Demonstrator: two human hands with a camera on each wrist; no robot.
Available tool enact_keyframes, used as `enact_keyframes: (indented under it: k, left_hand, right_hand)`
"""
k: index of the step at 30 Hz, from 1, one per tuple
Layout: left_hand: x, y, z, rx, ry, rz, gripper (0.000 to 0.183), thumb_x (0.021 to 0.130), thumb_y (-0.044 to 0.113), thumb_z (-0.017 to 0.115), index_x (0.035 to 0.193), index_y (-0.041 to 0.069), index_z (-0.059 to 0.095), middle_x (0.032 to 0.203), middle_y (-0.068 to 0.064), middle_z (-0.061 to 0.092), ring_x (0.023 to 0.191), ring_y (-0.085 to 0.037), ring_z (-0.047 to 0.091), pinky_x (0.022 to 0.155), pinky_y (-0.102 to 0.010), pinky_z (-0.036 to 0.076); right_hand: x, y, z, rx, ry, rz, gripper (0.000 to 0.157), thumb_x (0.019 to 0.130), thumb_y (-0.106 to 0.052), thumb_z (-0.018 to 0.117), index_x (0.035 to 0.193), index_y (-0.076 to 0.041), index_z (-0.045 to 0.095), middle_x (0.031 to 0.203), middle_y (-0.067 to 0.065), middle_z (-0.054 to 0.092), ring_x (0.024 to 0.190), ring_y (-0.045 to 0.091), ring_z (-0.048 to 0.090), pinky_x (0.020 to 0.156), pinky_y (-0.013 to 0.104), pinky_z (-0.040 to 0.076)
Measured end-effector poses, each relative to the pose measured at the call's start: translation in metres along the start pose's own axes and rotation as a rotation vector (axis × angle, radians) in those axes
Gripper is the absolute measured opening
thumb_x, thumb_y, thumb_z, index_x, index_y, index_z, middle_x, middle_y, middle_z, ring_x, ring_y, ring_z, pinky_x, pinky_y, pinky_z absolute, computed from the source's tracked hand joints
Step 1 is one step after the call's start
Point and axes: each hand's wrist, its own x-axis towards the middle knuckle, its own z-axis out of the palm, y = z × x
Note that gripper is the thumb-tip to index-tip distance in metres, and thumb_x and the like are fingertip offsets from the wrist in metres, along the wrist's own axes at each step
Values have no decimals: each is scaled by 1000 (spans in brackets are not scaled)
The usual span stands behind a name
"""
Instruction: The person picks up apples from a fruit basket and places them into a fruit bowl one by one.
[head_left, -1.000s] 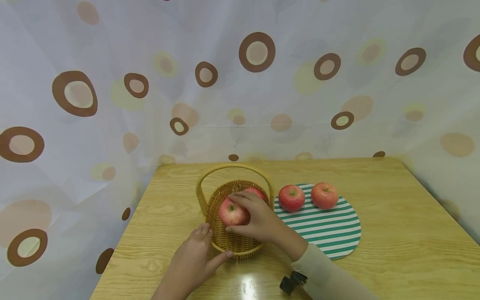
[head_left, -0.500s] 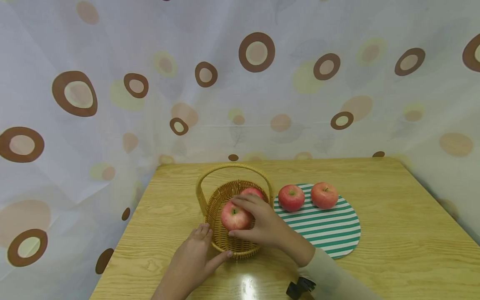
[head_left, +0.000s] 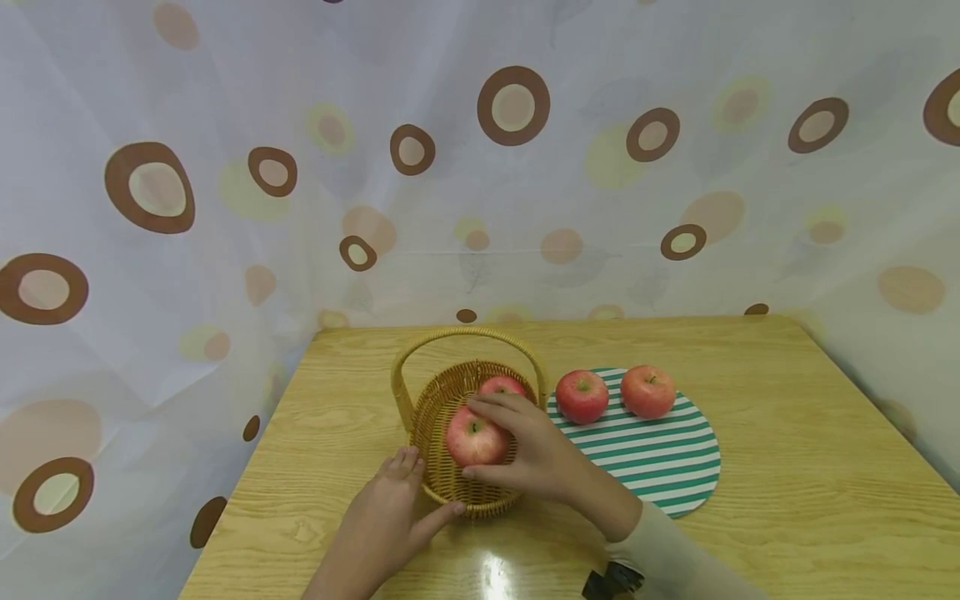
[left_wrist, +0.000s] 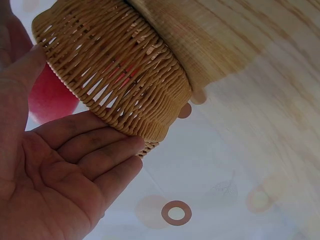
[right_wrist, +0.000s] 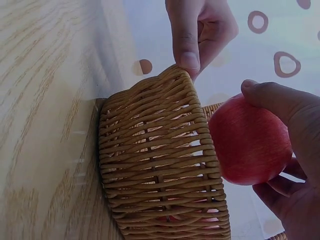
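A wicker basket [head_left: 422, 425] with an arched handle stands on the table. My left hand [head_left: 378, 521] rests at its near-left side, fingers fairly straight against the wicker and thumb at the rim, as the left wrist view of the basket [left_wrist: 115, 70] shows. With thumb and fingers, my right hand [head_left: 547, 457] holds a red apple [head_left: 474, 442] over the basket opening. From the right wrist view, this apple [right_wrist: 250, 142] sits at rim level beside the woven wall [right_wrist: 155, 155]. Another apple [head_left: 502, 385] lies inside the basket at the back, partly hidden by my right hand.
Right of the basket lies a round green-and-white striped mat [head_left: 667, 471]. Two red apples, one on the left [head_left: 582, 396] and one on the right [head_left: 648, 392], sit on its far part. A patterned curtain [head_left: 450, 192] hangs behind the wooden table [head_left: 795, 467].
My right hand has shifted slightly right and toward me with the apple, uncovering more of the apple at the back of the basket. The left hand and basket have stayed put.
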Motion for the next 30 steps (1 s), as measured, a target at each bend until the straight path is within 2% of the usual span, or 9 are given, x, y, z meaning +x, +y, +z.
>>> enact_keyframes:
  k: [8, 13, 30]
  left_hand:
    - [1, 0, 0, 1, 14, 4, 86, 96, 64, 69, 135, -13, 65, 146, -33, 60, 141, -48, 56, 111, -59, 53]
    - [1, 0, 1, -5, 11, 1, 86, 95, 64, 70, 135, -13, 65, 145, -33, 60, 141, -48, 56, 111, -59, 53]
    - [0, 1, 1, 0, 22, 10, 86, 96, 64, 68, 135, -13, 66, 146, -33, 60, 141, -47, 56, 112, -58, 53]
  right_hand:
    - [-5, -2, -5, -18, -5, 33, 77, 80, -35, 96, 144, -6, 65, 149, 11, 64, 142, 30, 58, 110, 50, 57]
    - [-9, -2, -8, -30, -4, 50, 77, 80, -37, 96, 145, -10, 66, 149, 7, 64, 142, 29, 58, 111, 51, 56]
    - [-20, -3, -17, 15, 25, 25, 75, 80, -33, 96, 144, -8, 66, 146, 8, 66, 138, 28, 61, 108, 49, 58]
